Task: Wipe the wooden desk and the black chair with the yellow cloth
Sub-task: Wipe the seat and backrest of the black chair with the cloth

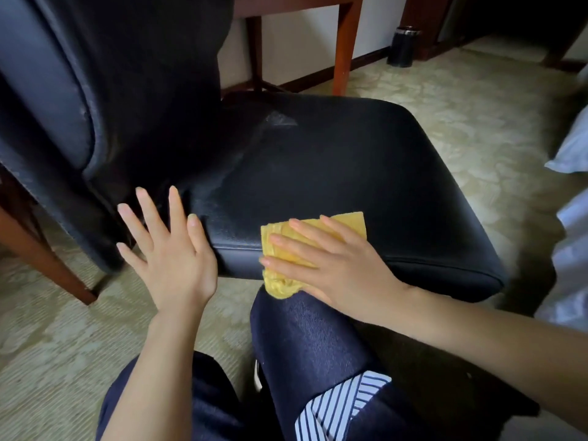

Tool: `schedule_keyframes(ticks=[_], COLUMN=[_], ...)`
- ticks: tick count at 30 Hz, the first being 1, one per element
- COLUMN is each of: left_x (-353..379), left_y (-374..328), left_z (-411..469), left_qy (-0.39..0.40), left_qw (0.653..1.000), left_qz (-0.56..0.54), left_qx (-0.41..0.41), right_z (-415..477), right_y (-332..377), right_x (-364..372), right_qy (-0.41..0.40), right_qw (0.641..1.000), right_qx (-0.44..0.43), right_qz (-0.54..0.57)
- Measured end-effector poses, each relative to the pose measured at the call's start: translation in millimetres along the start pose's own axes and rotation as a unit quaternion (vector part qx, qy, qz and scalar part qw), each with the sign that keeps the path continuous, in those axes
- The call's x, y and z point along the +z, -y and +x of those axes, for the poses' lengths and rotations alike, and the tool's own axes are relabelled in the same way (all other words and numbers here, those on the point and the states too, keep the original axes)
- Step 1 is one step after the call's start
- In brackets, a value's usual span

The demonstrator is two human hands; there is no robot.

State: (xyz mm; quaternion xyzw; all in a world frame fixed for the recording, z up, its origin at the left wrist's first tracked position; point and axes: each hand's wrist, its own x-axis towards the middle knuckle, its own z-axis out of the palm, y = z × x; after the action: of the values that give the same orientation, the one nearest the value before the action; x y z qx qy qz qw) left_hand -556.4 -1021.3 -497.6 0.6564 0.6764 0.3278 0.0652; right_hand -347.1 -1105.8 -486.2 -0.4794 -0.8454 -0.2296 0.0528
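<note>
Facing black chair (334, 160), close in. Far left: wooden chair leg (44, 249) on carpet (63, 345), padded backrest (105, 90) rising beside it. Next, left hand (168, 249) off seat's front-left corner, fingers splayed wide, holding nothing; can't tell if thumb touches seat edge. Open carpet below & left of it. Then yellow cloth (321, 229) on seat's front edge, nr that corner; bunched end spills over edge, hangs just above denim knee (302, 329). On it, right hand (337, 268) lies flat, fingers straight & spread, tips toward left. Seat beyond & right of cloth is free room. Behind seat, leg of wooden desk (346, 43); dark round bin (403, 46) by wall, well apart. White bedding (572, 148) crowds right edge.

Cloth long axis: lower-left to upper-right, roughly along seat front; square corner pts upper-right.

Materials: chair = black grained leather-look, rounded cushion w/ piped seam, dull smear nr seat back. Cloth = folded, soft weave. Carpet = pale, leafy pattern. Desk = red-brown wood, straight square leg.
</note>
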Motion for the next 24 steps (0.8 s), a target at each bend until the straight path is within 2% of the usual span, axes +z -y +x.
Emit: schedule_keyframes(ticks=[6,8,12,15,19,24], left_x=[1.8,2.1,2.1,3.2,3.6,2.9], left_y=[1.0,0.7,1.5,1.1,0.7,2.7], left_z=[1.1,0.8,0.1,-0.3,0.0,-0.7], left_qy=[0.003,0.001,-0.002,0.001,0.001,-0.005], left_qw=[1.0,1.0,1.0,1.0,1.0,1.0], left_qz=[0.001,-0.002,-0.005,-0.003,0.001,0.006], left_qx=[0.003,0.004,0.008,0.007,0.011,0.011], right_z=[-65.9,-87.4,-111.0,-106.9,-74.0,-9.2], right_y=[-32.3,-48.5,-83.9,-100.0,-100.1,-90.3], right_x=[-4.5,-8.5,-19.7,-23.5,-25.8,-15.6], right_qy=[0.011,0.011,0.064,0.099,0.118,0.124], right_qw=[0.992,0.99,0.985,0.988,0.981,0.938], right_qx=[-0.05,-0.068,-0.115,-0.115,-0.048,0.051], right_qz=[-0.117,-0.124,-0.116,-0.024,0.147,0.319])
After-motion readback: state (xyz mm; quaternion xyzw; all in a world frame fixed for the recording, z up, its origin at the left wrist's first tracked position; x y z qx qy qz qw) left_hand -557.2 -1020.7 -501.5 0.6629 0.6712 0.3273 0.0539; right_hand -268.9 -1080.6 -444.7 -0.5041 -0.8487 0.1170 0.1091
